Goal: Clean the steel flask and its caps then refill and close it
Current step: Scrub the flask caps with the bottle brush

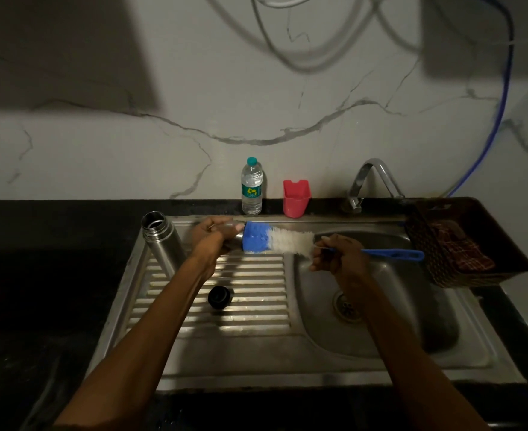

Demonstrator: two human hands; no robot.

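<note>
- Black round cap lay on the sink's ribbed drainboard.
- Right hand gripped the bristly brush; left hand clasped something at its blue tip.
- Open steel flask stood at the sink's far-left corner.

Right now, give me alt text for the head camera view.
Over a steel sink, the right hand holds a blue-handled bottle brush while the left hand grips something at its blue tip. The open steel flask and a black cap sit on the drainboard.
</note>
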